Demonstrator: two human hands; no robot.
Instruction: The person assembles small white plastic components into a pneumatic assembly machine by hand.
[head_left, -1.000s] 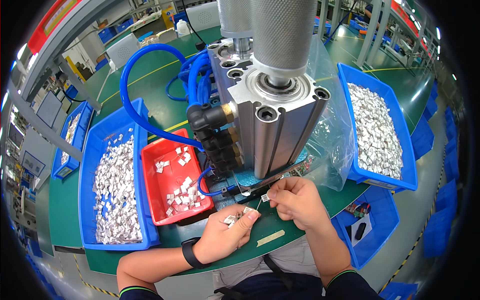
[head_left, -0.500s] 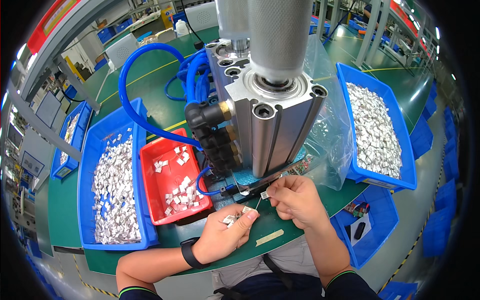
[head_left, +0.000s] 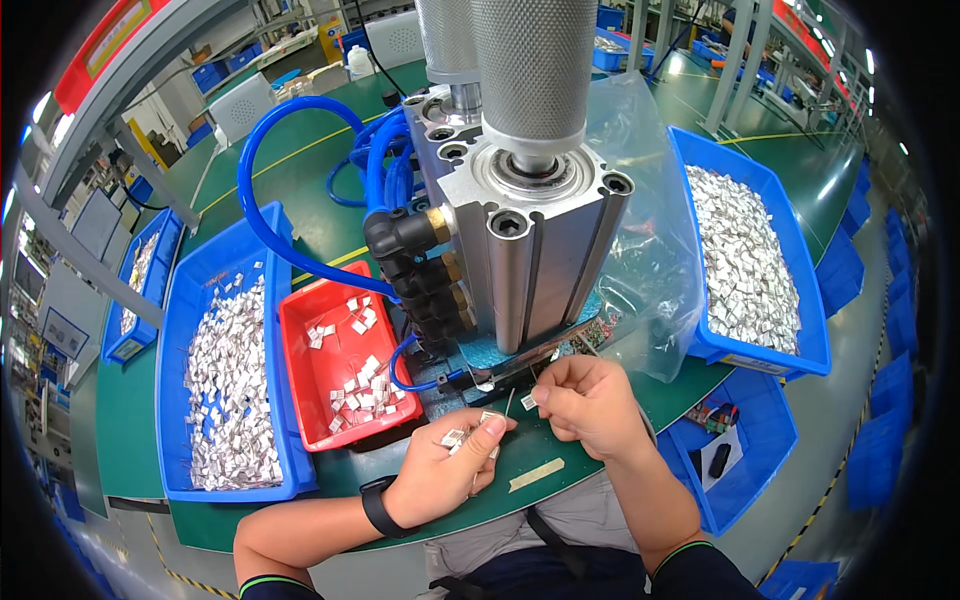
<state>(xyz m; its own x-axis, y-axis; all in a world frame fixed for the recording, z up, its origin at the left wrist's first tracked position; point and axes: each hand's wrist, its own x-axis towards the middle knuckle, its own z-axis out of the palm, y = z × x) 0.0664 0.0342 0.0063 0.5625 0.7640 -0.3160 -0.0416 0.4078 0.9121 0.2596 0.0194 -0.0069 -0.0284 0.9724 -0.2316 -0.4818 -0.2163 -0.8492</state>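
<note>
My left hand [head_left: 435, 468] is closed around several small white block-shaped parts with thin wire leads [head_left: 454, 440], its thumb pressed on top of them. Just to the right, my right hand [head_left: 595, 408] pinches one such white part [head_left: 528, 402] between thumb and fingertips. A pale lead stands up between the two hands; which part it belongs to, I cannot tell. Both hands are in front of a metal pneumatic press [head_left: 540, 250] with black fittings and blue air hoses. The press's lower front is partly hidden by my right hand.
Left of the press, a red bin [head_left: 310, 375] and a large blue bin [head_left: 172, 420] hold white parts. Another full blue bin [head_left: 818, 310] stands at the right, beside a clear plastic bag [head_left: 650, 260]. A lower blue bin [head_left: 765, 450] holds tools. Tape [head_left: 537, 475] marks the green table's front edge.
The view has shifted slightly, so the press appears further left. My right hand has turned a little, and its white part sits slightly lower. My left hand stays closed around its parts.
</note>
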